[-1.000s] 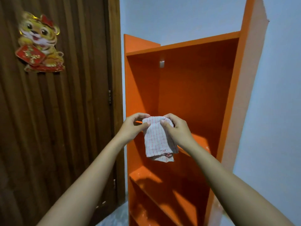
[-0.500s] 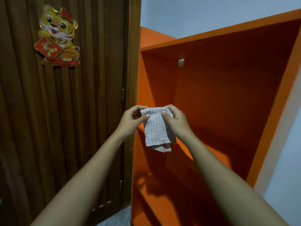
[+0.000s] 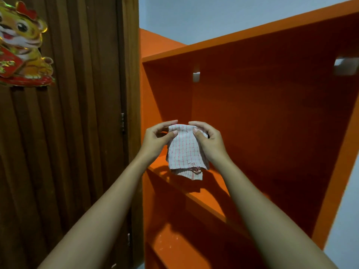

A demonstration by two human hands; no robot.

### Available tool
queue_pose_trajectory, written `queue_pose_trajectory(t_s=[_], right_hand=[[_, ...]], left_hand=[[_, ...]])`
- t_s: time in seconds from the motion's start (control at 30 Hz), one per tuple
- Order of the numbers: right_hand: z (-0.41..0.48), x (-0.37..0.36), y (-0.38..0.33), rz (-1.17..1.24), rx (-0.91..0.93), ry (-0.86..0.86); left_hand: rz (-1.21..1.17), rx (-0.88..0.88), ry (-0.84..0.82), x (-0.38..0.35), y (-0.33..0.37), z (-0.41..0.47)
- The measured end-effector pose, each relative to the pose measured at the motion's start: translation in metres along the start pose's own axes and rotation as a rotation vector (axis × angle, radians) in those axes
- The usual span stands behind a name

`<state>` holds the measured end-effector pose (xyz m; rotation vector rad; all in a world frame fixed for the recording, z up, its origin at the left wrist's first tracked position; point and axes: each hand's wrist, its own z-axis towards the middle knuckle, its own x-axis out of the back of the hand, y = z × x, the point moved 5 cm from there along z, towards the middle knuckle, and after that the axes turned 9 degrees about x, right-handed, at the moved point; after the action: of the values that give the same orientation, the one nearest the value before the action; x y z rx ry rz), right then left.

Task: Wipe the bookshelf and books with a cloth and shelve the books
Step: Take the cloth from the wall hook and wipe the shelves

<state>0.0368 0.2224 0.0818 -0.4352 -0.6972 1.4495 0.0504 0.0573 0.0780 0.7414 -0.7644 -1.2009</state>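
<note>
Left hand (image 3: 156, 139) and right hand (image 3: 208, 141) both pinch the top edge of a folded checked cloth (image 3: 184, 150), hanging in front of the orange bookshelf (image 3: 262, 117). Shelf's right side and bottom cut off. No books visible. Tiger sticker (image 3: 21, 47) partly cropped at left.

The cloth (image 3: 184, 150) is a thin woven fabric, white with a red grid, frayed at its lower edge. The orange bookshelf (image 3: 252, 117) looks smooth and slightly glossy. The door (image 3: 68, 133) is dark ribbed wood; its tiger sticker (image 3: 21, 45) shines like foil.
</note>
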Motion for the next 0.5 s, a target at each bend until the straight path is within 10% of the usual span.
queue_pose_trajectory(t_s=[0.5], right_hand=[[0.019, 0.061, 0.016, -0.497, -0.25, 0.234]], left_hand=[[-0.255, -0.109, -0.499, -0.083, -0.04, 0.098]])
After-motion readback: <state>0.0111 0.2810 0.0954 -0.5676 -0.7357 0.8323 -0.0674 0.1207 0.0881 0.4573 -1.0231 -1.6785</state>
